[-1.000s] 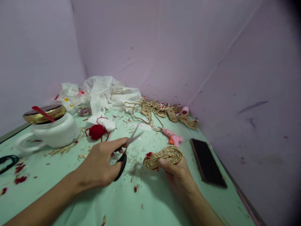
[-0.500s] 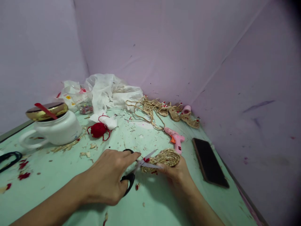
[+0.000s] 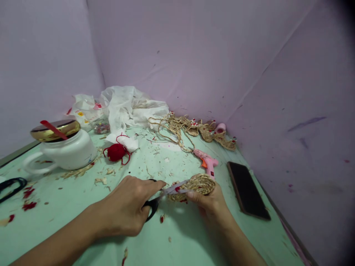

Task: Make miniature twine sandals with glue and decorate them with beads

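Observation:
My left hand (image 3: 130, 205) is closed round the black handles of a pair of scissors (image 3: 151, 208), which point to the right. Their blades, slightly apart, lie over a coiled piece of braided straw (image 3: 203, 183) and bracket a bit of red yarn (image 3: 177, 188) on it. My right hand (image 3: 215, 207) pinches the straw piece from its right side, thumb on the near face near the blade tips. The fingers behind the piece are hidden.
A pink glue gun (image 3: 206, 162) lies beyond the straw piece, a phone (image 3: 248, 190) to the right. Red yarn (image 3: 116, 152) and a white mug (image 3: 69, 149) are at the left. More braided straw pieces (image 3: 205, 132) and white plastic (image 3: 124, 105) line the back. Scraps litter the green cover.
The scissor blades have drawn closer together around the red yarn. My right hand and the straw piece have shifted slightly to the right.

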